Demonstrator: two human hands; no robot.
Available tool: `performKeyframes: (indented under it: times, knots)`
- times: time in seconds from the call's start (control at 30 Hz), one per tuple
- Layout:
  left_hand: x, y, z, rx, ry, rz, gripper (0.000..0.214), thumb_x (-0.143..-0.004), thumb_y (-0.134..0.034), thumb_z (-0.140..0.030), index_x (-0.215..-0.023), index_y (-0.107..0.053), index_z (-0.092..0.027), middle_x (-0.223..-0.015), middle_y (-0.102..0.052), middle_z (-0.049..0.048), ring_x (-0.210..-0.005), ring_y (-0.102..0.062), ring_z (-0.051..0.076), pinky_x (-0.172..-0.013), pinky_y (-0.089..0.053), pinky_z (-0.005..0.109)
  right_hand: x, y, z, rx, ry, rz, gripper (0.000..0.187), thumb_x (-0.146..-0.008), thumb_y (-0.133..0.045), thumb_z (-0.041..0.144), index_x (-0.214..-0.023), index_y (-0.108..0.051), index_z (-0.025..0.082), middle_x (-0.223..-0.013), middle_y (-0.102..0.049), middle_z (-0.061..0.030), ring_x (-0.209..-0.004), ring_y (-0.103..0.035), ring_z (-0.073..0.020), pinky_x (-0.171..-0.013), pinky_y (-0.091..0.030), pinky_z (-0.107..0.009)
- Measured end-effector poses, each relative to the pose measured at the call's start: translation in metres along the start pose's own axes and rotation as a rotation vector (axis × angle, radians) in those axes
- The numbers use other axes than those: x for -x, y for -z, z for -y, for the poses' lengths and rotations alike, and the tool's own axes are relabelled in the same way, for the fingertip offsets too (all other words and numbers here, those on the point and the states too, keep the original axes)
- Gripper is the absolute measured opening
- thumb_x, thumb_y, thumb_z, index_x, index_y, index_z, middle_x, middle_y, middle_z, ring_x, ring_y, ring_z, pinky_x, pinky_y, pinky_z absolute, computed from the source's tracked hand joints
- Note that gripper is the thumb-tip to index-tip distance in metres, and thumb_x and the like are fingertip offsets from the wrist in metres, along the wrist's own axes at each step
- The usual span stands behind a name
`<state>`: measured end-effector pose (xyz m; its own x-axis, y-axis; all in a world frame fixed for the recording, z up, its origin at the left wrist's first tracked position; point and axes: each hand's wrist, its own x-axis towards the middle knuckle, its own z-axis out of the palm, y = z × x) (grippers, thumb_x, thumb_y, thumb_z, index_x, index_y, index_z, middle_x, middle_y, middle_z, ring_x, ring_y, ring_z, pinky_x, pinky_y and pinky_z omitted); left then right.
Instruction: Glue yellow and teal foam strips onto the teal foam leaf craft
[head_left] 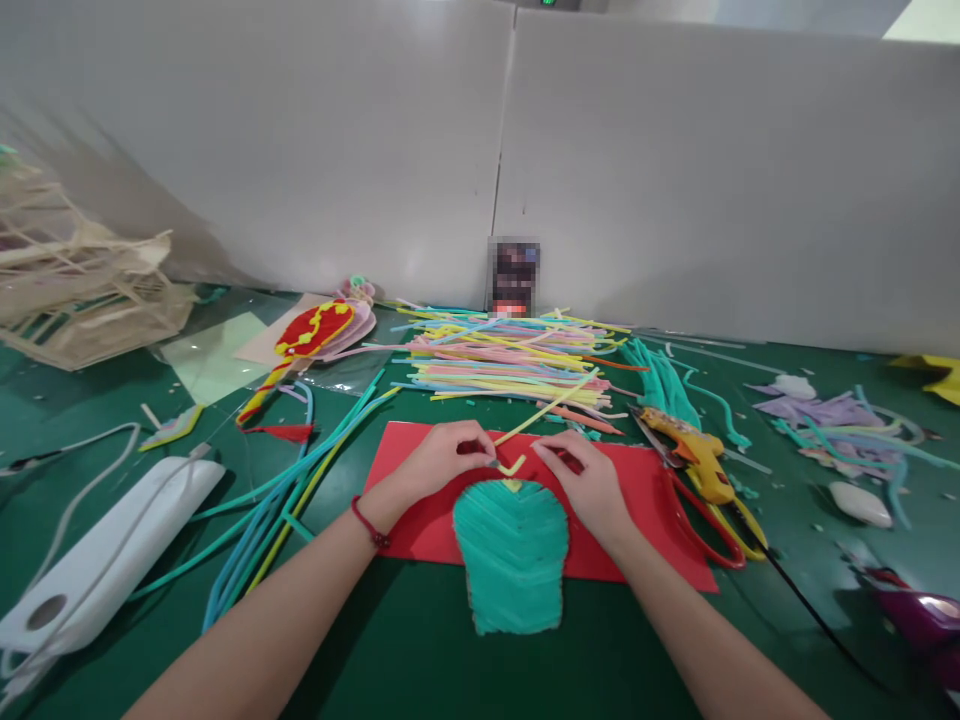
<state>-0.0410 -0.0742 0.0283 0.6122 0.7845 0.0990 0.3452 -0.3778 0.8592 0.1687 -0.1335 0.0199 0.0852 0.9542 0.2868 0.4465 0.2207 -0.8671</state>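
A teal panel of pipe cleaners (514,560), laid in slanted rows, rests over the front edge of a red card (420,520). At its top edge is a short bent yellow pipe cleaner (514,468). My left hand (454,455) is pinched at the left end of this bent piece. A longer yellow pipe cleaner (551,404) slants up and right from beside the left fingertips. My right hand (583,475) hovers just right of the bent piece, thumb and forefinger closed together. Whatever lies between those fingertips is too small to make out.
Many pastel pipe cleaners (510,355) lie behind the card. Red-handled scissors (701,525) and a yellow glue gun (701,460) sit at its right. A white power strip (112,550) and loose blue-green pipe cleaners (277,510) are left. A phone (515,275) leans on the partition.
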Motion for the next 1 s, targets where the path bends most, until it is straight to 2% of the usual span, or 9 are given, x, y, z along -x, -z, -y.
performKeyframes:
  times: [0.13,0.27,0.4,0.57,0.73,1.0]
  knots:
    - [0.002,0.001,-0.001,0.057,-0.024,0.094,0.008,-0.083,-0.062,-0.024,-0.078,-0.066,-0.02,-0.085,-0.066,0.0009,-0.08,-0.06,0.014,-0.074,-0.045,0.024,0.0,0.004,-0.002,-0.046,0.045,0.161,0.016,-0.083,-0.062,0.036,-0.082,-0.07,0.022,-0.082,-0.07,-0.0046,-0.08,-0.064,-0.018,-0.071,-0.052,-0.03]
    - [0.002,0.002,-0.002,0.025,-0.043,0.142,0.008,-0.083,-0.062,-0.025,-0.078,-0.067,-0.021,-0.085,-0.066,0.0012,-0.084,-0.06,0.015,-0.078,-0.044,0.025,-0.001,0.011,-0.002,-0.073,0.063,0.294,0.015,-0.08,-0.066,0.038,-0.085,-0.071,0.025,-0.083,-0.071,-0.0037,-0.079,-0.065,-0.0179,-0.073,-0.053,-0.031]
    - [0.001,0.001,-0.003,0.004,-0.06,0.182,0.01,-0.084,-0.062,-0.025,-0.076,-0.067,-0.02,-0.083,-0.066,0.0011,-0.083,-0.06,0.015,-0.079,-0.044,0.025,-0.001,0.014,-0.003,-0.064,0.113,0.318,0.016,-0.079,-0.067,0.04,-0.082,-0.071,0.025,-0.082,-0.069,-0.0033,-0.079,-0.065,-0.0176,-0.074,-0.053,-0.031]
    - [0.001,-0.001,-0.002,-0.022,-0.07,0.171,0.009,-0.084,-0.063,-0.024,-0.077,-0.067,-0.021,-0.084,-0.067,0.0003,-0.084,-0.06,0.014,-0.079,-0.043,0.024,0.0,0.015,-0.003,-0.045,0.132,0.327,0.017,-0.081,-0.065,0.038,-0.074,-0.069,0.023,-0.075,-0.066,-0.0031,-0.073,-0.063,-0.0159,-0.068,-0.052,-0.028]
    - [0.001,-0.001,-0.001,-0.056,-0.081,0.208,0.013,-0.084,-0.063,-0.031,-0.077,-0.067,-0.021,-0.083,-0.067,0.0013,-0.083,-0.061,0.016,-0.078,-0.044,0.026,0.0,0.016,-0.003,-0.014,0.146,0.344,0.017,-0.081,-0.064,0.038,-0.074,-0.069,0.024,-0.076,-0.065,-0.003,-0.075,-0.062,-0.0164,-0.068,-0.052,-0.029]
    - [0.0,-0.002,0.0,-0.071,-0.134,0.207,0.009,-0.085,-0.062,-0.027,-0.08,-0.067,-0.021,-0.084,-0.067,0.001,-0.084,-0.061,0.015,-0.078,-0.044,0.025,0.0,0.017,-0.005,0.023,0.116,0.342,0.019,-0.082,-0.063,0.039,-0.073,-0.07,0.025,-0.075,-0.066,-0.0027,-0.072,-0.063,-0.0163,-0.066,-0.052,-0.028]
